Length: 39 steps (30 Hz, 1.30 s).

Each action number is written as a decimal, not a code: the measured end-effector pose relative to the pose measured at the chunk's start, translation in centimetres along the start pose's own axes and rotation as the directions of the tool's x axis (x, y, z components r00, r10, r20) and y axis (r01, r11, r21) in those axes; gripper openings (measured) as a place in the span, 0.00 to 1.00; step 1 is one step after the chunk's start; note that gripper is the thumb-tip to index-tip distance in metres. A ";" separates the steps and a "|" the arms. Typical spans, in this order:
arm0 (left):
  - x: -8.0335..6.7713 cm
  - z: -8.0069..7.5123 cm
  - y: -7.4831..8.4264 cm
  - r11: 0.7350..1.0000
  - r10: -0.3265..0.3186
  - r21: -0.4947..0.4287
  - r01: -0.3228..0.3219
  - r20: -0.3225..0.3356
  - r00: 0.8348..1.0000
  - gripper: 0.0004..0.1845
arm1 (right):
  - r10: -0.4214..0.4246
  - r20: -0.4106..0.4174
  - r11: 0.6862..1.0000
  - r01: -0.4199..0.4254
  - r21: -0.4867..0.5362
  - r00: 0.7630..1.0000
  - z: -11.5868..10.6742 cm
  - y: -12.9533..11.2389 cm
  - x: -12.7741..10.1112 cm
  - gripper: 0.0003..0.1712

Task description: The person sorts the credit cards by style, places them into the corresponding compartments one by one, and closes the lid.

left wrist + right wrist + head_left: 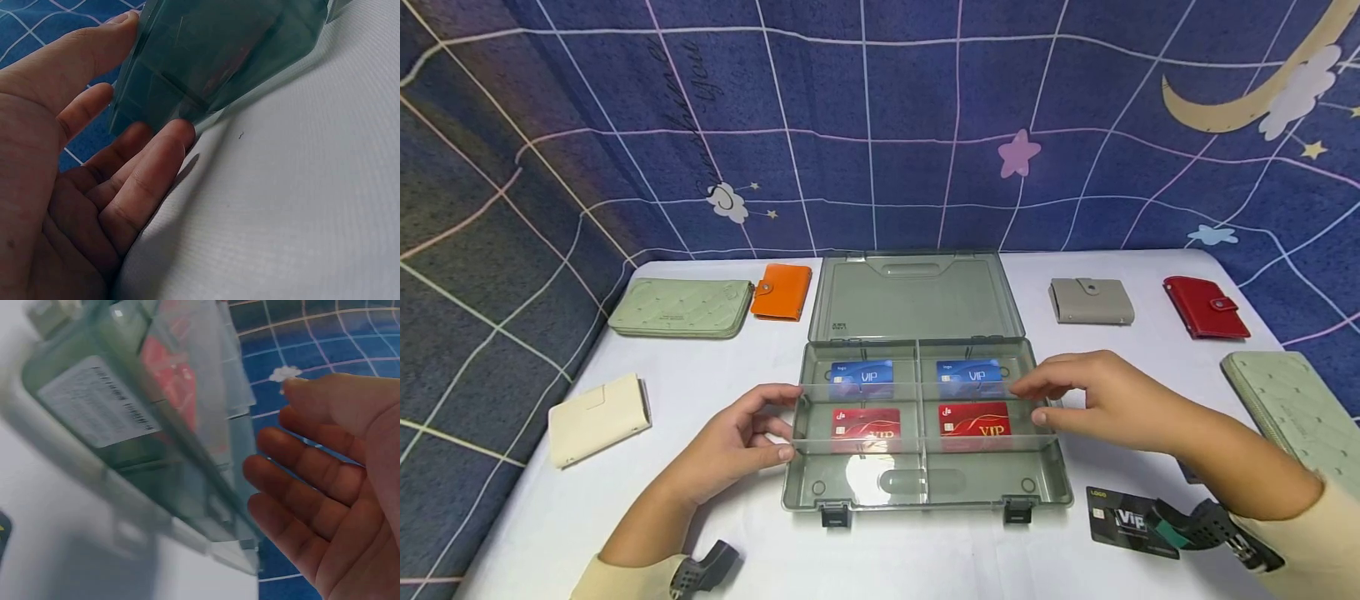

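An open grey-green clear case point(925, 493) lies mid-table with its lid point(917, 296) folded back. A clear divider tray point(925, 442) sits across it, seemingly raised above the case floor. Through it show two blue VIP cards point(862, 374) point(970, 372) and two red VIP cards point(865, 421) point(973, 419). My left hand point(788, 421) pinches the tray's left end between thumb and fingers; the left wrist view shows the same left hand point(156, 72) on the tray point(219, 56). My right hand point(1033, 402) reaches the right end, fingers straight. The right wrist view shows that hand point(269, 431) a small gap from the case point(100, 400).
A black VIP card point(1123, 518) lies front right. Wallets ring the case: green point(681, 307), orange point(782, 292), grey point(1090, 301), red point(1205, 307), cream point(597, 418), and another green one point(1292, 400) at the right edge. A blue patterned cloth hangs behind the white table.
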<state>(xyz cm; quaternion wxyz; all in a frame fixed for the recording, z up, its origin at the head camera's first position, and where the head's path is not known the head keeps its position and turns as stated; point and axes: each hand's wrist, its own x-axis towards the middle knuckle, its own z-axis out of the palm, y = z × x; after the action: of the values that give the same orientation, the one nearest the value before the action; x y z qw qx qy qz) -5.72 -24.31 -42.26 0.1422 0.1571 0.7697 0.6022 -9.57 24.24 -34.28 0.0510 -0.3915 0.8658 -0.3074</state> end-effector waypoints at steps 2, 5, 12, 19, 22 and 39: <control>0.0 0.0 0.0 1.000 0.000 0.013 0.000 -0.005 1.000 0.39 | -0.008 -0.005 1.000 0.008 -0.007 1.000 0.3 0.0 -0.1 0.16; 0.0 -0.1 0.1 1.000 0.006 0.014 -0.005 -0.008 1.000 0.39 | -0.014 -0.010 1.000 0.014 -0.011 1.000 0.6 -0.2 0.3 0.14; -0.1 0.0 -0.1 1.000 0.005 -0.011 -0.005 0.004 1.000 0.39 | -0.036 0.098 0.995 0.026 0.096 0.995 1.7 -0.8 2.3 0.14; 0.0 0.1 -0.1 1.000 0.003 -0.011 -0.003 0.001 1.000 0.39 | -0.019 0.272 0.991 -0.018 0.133 0.962 3.0 -1.1 3.6 0.20; 0.0 0.1 0.0 1.000 0.007 -0.010 -0.007 0.001 1.000 0.39 | -0.010 0.282 0.991 -0.027 0.127 0.959 3.1 -1.1 3.8 0.21; 0.1 0.0 -0.2 1.000 0.014 -0.013 -0.014 0.003 1.000 0.38 | 0.008 0.140 0.973 -0.040 0.228 0.990 1.6 -0.2 1.7 0.16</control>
<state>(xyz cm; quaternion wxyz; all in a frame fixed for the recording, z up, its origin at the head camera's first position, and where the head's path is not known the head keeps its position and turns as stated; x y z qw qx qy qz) -5.81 -24.36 -42.44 0.1402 0.1627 0.7644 0.6079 -10.08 22.18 -35.17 0.1596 -0.3927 0.8234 -0.3772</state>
